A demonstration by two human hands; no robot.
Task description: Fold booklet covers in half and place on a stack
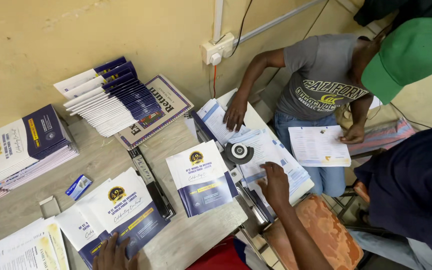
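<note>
Left hand (112, 254) flat, fingers spread downward; right hand (275, 186) palm-down, arm extended forward.

A wall socket (217, 51) (white) above fanned booklets (111, 97).

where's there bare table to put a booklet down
Bare tabletop lies between the left booklet stack, the fanned booklets and the small blue box. A smaller patch sits below the single booklet, near the table's front edge. It is crowded around the left hand and the right hand on the printed sheets.
</note>
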